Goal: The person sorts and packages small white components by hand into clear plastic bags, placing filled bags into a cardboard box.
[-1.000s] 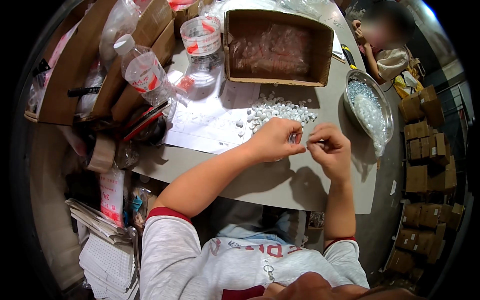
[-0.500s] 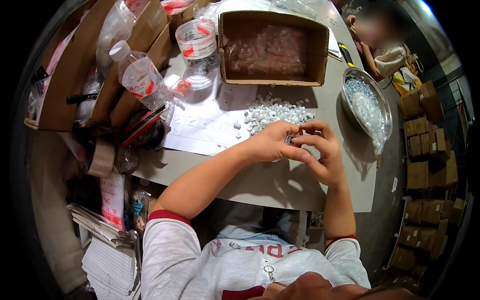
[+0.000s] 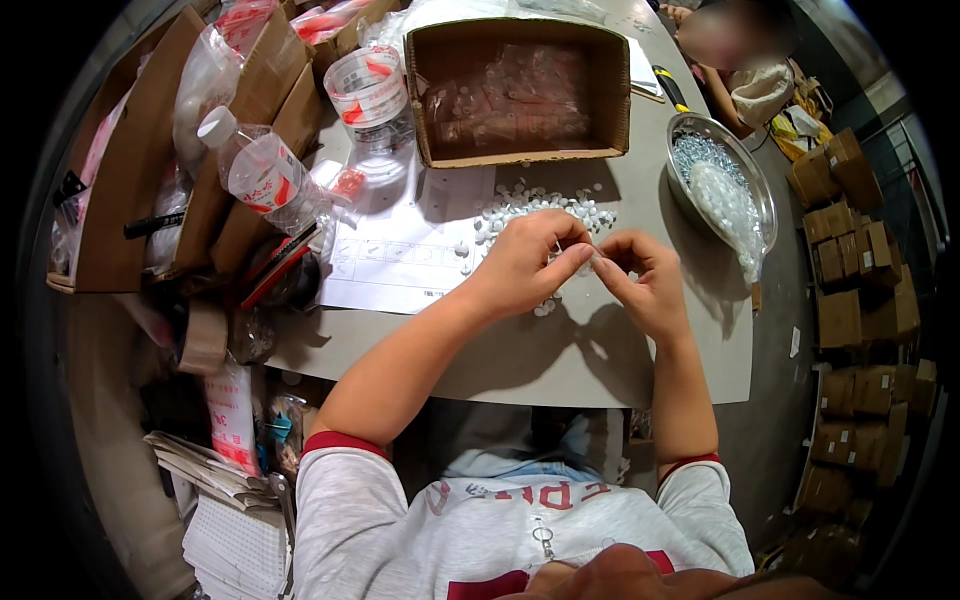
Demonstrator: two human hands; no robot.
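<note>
My left hand point(image 3: 522, 262) and my right hand point(image 3: 645, 285) meet above the table, just in front of a heap of small white plastic discs point(image 3: 548, 203). Thumb and fingers of both hands are pinched together, the fingertips almost touching. Whatever sits between them is too small and too covered to name. A few loose discs lie under my left hand. Beyond the heap stands an open cardboard box point(image 3: 520, 160) holding small clear plastic bags point(image 3: 515, 105).
To the right, a metal bowl point(image 3: 769, 195) holds screws point(image 3: 708, 152) and a clear plastic bag point(image 3: 722, 205). Printed sheets point(image 3: 385, 262), a plastic bottle point(image 3: 262, 175) and a clear tape roll point(image 3: 365, 85) are on the left, beside cardboard boxes point(image 3: 130, 185). Another person point(image 3: 755, 90) sits at back right.
My hands have shifted from a rounded grasp, with a small clear item showing between them, to a fingertip pinch. The view has moved a little, so the table items appear displaced.
</note>
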